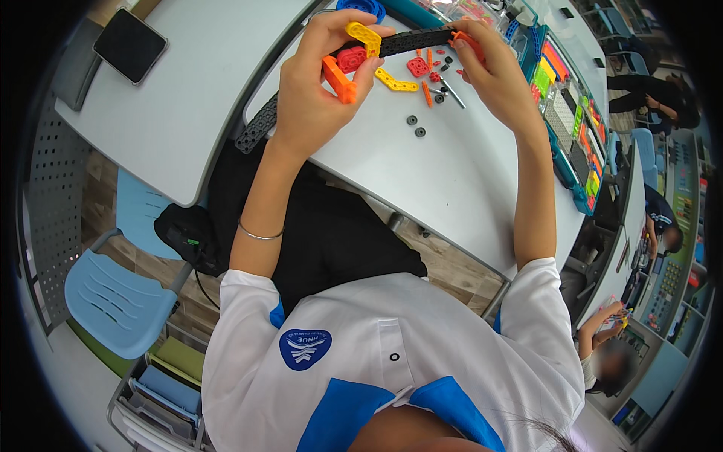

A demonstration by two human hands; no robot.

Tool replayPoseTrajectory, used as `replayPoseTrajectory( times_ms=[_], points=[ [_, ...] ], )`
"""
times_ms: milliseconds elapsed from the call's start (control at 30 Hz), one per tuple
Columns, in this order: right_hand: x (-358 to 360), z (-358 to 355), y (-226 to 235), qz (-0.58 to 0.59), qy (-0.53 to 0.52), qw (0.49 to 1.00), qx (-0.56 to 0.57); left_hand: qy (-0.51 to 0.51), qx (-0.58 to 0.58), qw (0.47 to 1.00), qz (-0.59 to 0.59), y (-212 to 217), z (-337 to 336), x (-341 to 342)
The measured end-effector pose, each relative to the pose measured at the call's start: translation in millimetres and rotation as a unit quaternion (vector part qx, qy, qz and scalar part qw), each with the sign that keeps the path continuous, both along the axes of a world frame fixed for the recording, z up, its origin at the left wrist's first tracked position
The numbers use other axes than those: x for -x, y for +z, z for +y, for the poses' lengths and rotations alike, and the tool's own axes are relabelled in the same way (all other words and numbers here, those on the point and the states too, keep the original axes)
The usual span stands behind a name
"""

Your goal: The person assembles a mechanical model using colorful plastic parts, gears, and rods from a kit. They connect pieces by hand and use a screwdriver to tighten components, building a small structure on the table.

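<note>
My left hand (318,90) is closed on a built piece of plastic construction parts. In it show a yellow angled beam (365,38), a red block (349,59) and an orange bracket (340,80). A black perforated strip (416,41) runs from beside this cluster to my right hand (493,71), whose fingers pinch a small orange part (468,45) at the strip's far end. Another black perforated piece (257,126) juts out below my left wrist. On the table between the hands lie a second yellow angled beam (396,80), a red block (418,68) and a grey axle (453,93).
The white table (429,166) also bears small black rings (420,132) and orange pins (426,94). A teal sorting tray (568,162) of coloured parts lines its right side. On the left table rests a phone (130,45). Blue chairs (113,301) stand left; people sit far right.
</note>
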State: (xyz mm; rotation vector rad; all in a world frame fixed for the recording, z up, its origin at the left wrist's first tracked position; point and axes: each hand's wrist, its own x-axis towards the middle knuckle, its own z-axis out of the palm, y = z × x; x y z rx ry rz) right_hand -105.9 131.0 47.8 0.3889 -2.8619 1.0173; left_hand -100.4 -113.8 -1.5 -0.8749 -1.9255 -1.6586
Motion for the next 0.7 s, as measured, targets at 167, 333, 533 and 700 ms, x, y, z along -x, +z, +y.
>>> replayPoseTrajectory(
  times_ms=[167, 333, 533, 700],
  points=[
    [-1.2, -5.2, 0.5, -0.015, 0.004, 1.0, 0.018, 0.001, 0.005, 1.0, 0.015, 1.5, 5.7, -5.6],
    [-4.1, -5.7, -1.1, -0.001, -0.01, 1.0, 0.001, 0.003, 0.009, 1.0, 0.027, -1.6, 5.3, -2.6],
    [-5.6, -5.5, 6.4, -0.017, -0.012, 1.0, -0.018, -0.002, 0.008, 1.0, 0.03, 1.0, 5.0, -4.9],
    [-3.7, -1.9, 2.2, -0.013, -0.005, 0.999, 0.037, -0.013, -0.018, 1.0, 0.017, -0.9, 5.2, -4.0]
  ],
)
